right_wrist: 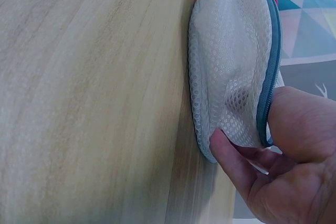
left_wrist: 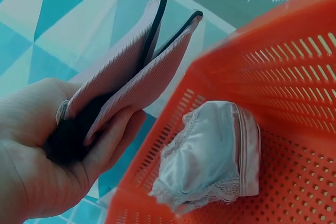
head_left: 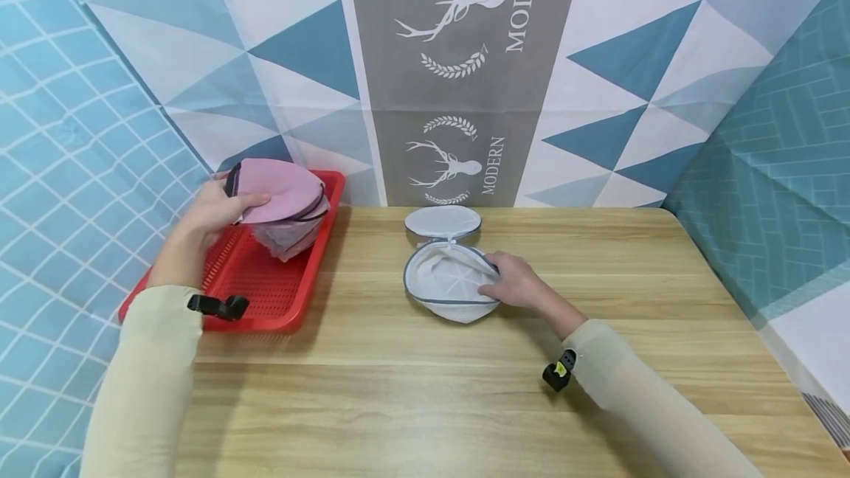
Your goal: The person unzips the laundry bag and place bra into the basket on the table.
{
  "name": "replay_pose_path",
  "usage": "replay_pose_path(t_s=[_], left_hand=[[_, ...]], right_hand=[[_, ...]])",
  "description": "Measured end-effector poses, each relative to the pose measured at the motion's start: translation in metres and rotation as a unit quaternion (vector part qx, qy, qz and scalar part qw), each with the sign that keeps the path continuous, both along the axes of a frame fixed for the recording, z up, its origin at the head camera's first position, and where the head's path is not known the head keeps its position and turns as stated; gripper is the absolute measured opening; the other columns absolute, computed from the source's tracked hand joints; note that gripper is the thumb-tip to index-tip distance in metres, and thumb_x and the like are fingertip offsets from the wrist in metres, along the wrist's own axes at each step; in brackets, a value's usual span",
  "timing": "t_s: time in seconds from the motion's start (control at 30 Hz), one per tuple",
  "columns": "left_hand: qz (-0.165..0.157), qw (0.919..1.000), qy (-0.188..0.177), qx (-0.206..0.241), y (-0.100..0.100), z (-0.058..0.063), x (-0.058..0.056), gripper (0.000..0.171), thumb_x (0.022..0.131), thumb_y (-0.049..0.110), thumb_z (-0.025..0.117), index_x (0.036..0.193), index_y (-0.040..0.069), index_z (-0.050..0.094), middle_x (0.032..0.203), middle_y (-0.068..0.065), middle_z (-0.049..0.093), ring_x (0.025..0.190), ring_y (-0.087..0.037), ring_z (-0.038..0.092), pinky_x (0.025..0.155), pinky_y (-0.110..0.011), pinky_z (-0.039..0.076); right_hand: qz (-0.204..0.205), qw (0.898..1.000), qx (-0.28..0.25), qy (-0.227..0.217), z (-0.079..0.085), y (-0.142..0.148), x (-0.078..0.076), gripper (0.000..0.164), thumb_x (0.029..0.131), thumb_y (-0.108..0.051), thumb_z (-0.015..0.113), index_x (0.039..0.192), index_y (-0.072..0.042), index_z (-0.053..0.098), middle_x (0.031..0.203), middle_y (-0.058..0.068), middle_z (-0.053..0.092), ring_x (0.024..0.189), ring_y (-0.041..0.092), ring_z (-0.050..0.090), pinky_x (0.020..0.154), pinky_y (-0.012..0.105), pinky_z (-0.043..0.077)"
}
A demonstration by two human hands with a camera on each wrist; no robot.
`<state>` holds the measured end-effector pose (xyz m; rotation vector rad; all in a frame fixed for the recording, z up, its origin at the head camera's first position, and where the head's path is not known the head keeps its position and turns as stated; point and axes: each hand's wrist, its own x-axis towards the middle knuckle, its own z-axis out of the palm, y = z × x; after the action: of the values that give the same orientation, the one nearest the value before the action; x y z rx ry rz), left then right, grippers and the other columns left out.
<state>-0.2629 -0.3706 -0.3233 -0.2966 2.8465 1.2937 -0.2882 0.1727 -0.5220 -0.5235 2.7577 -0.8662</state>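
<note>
Over the red basket (head_left: 262, 293), my left hand (head_left: 214, 209) grips a folded pink bra (head_left: 282, 186) with black trim. In the left wrist view its ribbed cups stand side by side, the dark end tucked in my palm. Below it in the basket lies pale satin underwear (left_wrist: 202, 153) with lace edges. My right hand (head_left: 518, 282) pinches the zippered rim of a white mesh laundry bag (head_left: 458, 312), thumb on the inner side and fingers outside. The bag sits on the table with its mouth open, and its round lid (head_left: 443, 221) is laid back behind it.
The wooden table (head_left: 412, 397) runs up to a patterned backdrop (head_left: 458, 94) at the rear. Blue tiled sheeting (head_left: 66, 168) borders the left side, close to the basket. A teal sheet (head_left: 770, 190) stands on the right.
</note>
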Motion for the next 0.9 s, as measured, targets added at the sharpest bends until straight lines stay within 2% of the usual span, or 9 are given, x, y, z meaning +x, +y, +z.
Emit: replay_pose_path(t_s=[0.2,0.27,0.4,0.5,0.6,0.7,0.9], left_hand=[[0.032,0.9987,-0.014,0.039,-0.007,-0.011,-0.004,0.101,0.111,0.039,0.068,0.178,-0.004,0.006,0.176,-0.030,0.036,0.139,-0.031,0.049,0.077,-0.005,0.048],[0.040,0.9976,-0.009,0.055,-0.007,-0.012,-0.005,0.102,0.111,0.037,0.068,0.179,-0.001,0.001,0.180,-0.029,0.031,0.141,-0.027,0.048,0.079,-0.004,0.049],[0.056,0.9958,-0.006,0.072,-0.007,-0.012,-0.006,0.101,0.110,0.037,0.068,0.179,0.001,0.004,0.179,-0.026,0.033,0.125,-0.014,0.052,0.079,-0.004,0.052],[0.064,0.9950,-0.008,0.076,-0.008,-0.013,-0.005,0.098,0.110,0.039,0.067,0.178,-0.002,0.010,0.168,-0.021,0.042,0.113,-0.006,0.052,0.078,-0.006,0.054],[0.072,0.9935,-0.010,0.087,-0.009,-0.015,-0.005,0.091,0.111,0.039,0.067,0.175,-0.005,0.020,0.147,-0.009,0.052,0.104,-0.001,0.054,0.079,-0.008,0.056],[0.078,0.9915,-0.011,0.104,-0.011,-0.017,-0.006,0.085,0.111,0.038,0.067,0.172,-0.004,0.027,0.131,0.003,0.054,0.097,0.005,0.057,0.080,-0.008,0.057],[0.098,0.9861,-0.020,0.132,-0.014,-0.024,-0.008,0.083,0.111,0.038,0.067,0.173,-0.001,0.029,0.122,0.006,0.056,0.088,0.009,0.060,0.080,-0.009,0.060]], right_hand=[[0.001,1.000,0.000,-0.006,-0.001,-0.002,0.002,0.060,0.094,-0.035,0.090,0.143,-0.006,0.072,0.136,0.013,0.076,0.119,0.028,0.072,0.106,0.050,0.063],[0.000,1.000,0.001,-0.007,-0.001,-0.002,0.002,0.061,0.094,-0.035,0.090,0.144,-0.006,0.071,0.137,0.013,0.076,0.120,0.028,0.072,0.107,0.050,0.063],[0.001,1.000,0.004,-0.003,-0.001,-0.002,0.002,0.064,0.094,-0.035,0.090,0.147,-0.005,0.070,0.138,0.014,0.076,0.122,0.029,0.072,0.108,0.051,0.063],[0.003,1.000,0.004,0.000,-0.001,-0.003,0.002,0.065,0.094,-0.035,0.090,0.148,-0.004,0.069,0.139,0.014,0.076,0.124,0.029,0.072,0.110,0.052,0.063],[0.005,1.000,0.003,0.000,0.000,-0.004,0.002,0.066,0.094,-0.036,0.090,0.148,-0.004,0.069,0.140,0.014,0.076,0.125,0.030,0.073,0.111,0.052,0.063],[0.004,1.000,0.001,0.001,0.001,-0.004,0.002,0.066,0.094,-0.035,0.090,0.148,-0.005,0.069,0.140,0.014,0.076,0.126,0.031,0.073,0.111,0.053,0.063],[0.005,1.000,-0.006,0.001,-0.002,-0.004,0.001,0.066,0.093,-0.035,0.091,0.148,-0.005,0.069,0.141,0.015,0.075,0.128,0.032,0.073,0.112,0.053,0.062]])
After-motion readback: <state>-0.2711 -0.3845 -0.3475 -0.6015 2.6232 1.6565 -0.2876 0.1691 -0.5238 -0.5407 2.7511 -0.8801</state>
